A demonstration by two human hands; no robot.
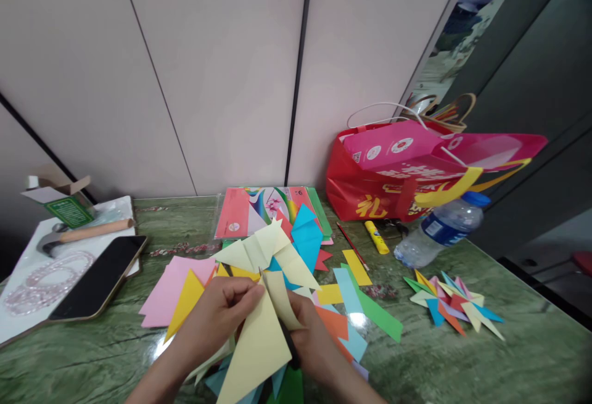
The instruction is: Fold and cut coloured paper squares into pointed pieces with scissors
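Note:
A sheet of pale yellow paper (259,348) is pinched in my left hand (229,302), thumb on top. My right hand (308,336) is closed around scissors (292,350), of which a black handle part shows below the fingers. Most of the scissors is hidden by the paper, with a thin dark tip showing at its upper end. A strip of the paper curls up beside my right fingers. Beneath and beyond both hands lie loose coloured papers, among them a pink sheet (178,287), a folded blue piece (308,240) and a green strip (377,311).
On the right are folded paper stars (456,305), a water bottle (439,231), a yellow glue stick (377,237) and a red bag (370,176). A paper pack (235,206) lies by the wall. Leftward are a phone (99,277), a hammer (92,231) and a small box (69,206).

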